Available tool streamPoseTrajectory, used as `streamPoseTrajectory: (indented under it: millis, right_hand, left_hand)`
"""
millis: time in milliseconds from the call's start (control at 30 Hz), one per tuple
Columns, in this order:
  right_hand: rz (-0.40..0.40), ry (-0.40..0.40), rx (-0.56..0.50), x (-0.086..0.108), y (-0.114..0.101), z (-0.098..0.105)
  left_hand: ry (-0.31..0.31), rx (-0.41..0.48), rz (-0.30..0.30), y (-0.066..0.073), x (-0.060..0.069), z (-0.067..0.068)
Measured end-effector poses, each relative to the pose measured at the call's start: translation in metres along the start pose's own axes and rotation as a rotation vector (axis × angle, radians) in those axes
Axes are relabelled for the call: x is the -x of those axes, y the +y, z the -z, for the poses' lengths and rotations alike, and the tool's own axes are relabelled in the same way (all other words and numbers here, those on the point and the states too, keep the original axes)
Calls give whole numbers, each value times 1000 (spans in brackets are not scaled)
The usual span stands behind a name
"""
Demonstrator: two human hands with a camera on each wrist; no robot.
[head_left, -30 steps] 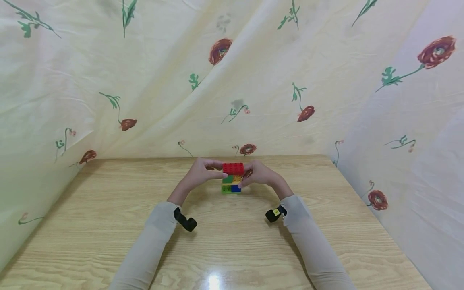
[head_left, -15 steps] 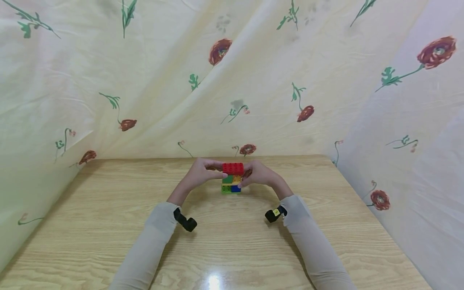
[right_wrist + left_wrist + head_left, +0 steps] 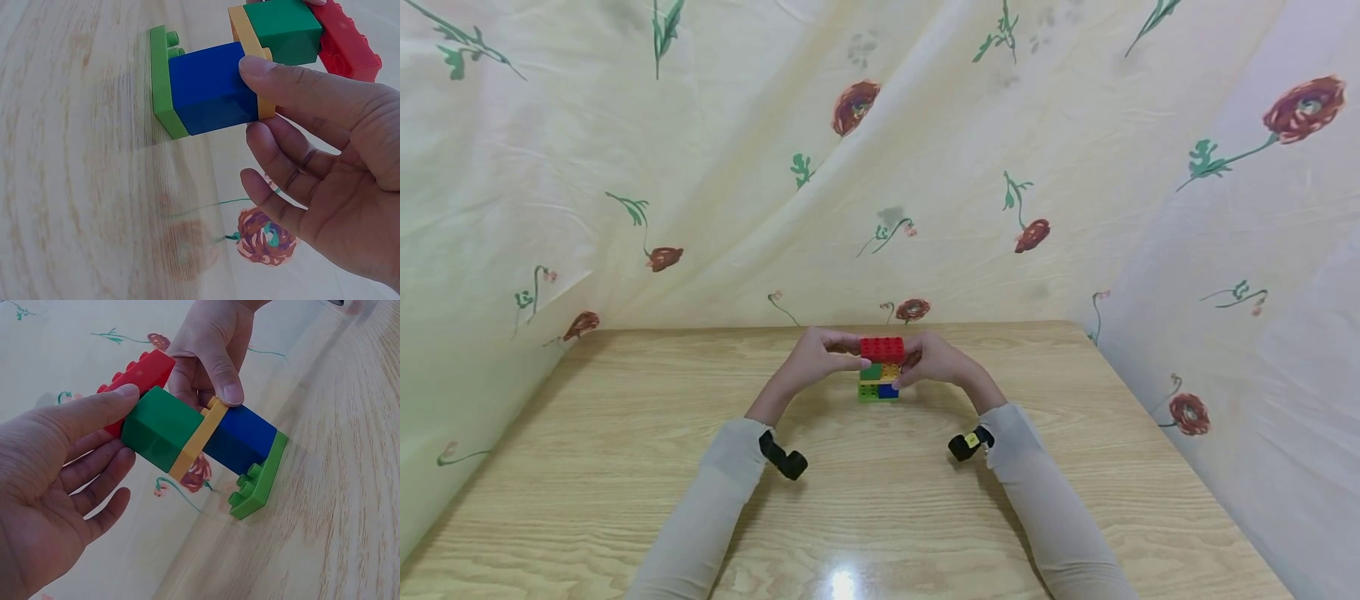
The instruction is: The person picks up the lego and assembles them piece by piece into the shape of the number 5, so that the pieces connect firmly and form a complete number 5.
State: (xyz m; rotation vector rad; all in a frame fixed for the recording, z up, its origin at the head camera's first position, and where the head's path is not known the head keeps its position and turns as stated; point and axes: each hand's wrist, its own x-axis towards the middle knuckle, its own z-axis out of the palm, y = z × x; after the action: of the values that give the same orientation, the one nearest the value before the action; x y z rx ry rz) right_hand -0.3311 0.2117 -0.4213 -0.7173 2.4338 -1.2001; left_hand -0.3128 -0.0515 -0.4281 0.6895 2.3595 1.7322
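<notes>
A tower of toy building bricks stands on the table between the hands. Lowest is a light green plate (image 3: 253, 494); a blue brick (image 3: 209, 87) covers part of it. Above lie a thin yellow-orange plate (image 3: 197, 442), a dark green brick (image 3: 162, 425) and, topmost, a red studded brick (image 3: 882, 349). My left hand (image 3: 817, 358) pinches the red brick, its thumb at the seam with the dark green one. With the thumb on the blue brick and yellow-orange plate, my right hand (image 3: 938, 360) grips the tower; its fingertips are partly hidden in the head view.
The wooden table (image 3: 865, 500) reaches back to a hanging cloth (image 3: 737, 167) with printed flowers, which also runs along both sides. Black wrist cameras are strapped over the left sleeve (image 3: 700, 508) and the right sleeve (image 3: 1052, 500).
</notes>
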Motion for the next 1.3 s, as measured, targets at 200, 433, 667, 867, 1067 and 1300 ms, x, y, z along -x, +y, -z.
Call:
streamPoseTrajectory:
  millis: [200, 433, 667, 867, 1067, 1300]
  right_hand:
    - [-2, 5, 18, 0, 0, 0]
    - [-2, 7, 21, 0, 0, -1]
    - [3, 3, 15, -1, 1, -2]
    - [9, 0, 11, -1, 2, -1]
    - [15, -5, 7, -1, 2, -1]
    - [13, -5, 10, -1, 1, 0]
  left_hand:
    - [-7, 4, 11, 1, -1, 0]
    - [-11, 6, 5, 0, -1, 0]
    - [-13, 9, -1, 1, 0, 0]
    - [-6, 10, 9, 1, 0, -1]
    - [-2, -5, 4, 1, 0, -1]
    - [-12, -10, 20, 4, 0, 0]
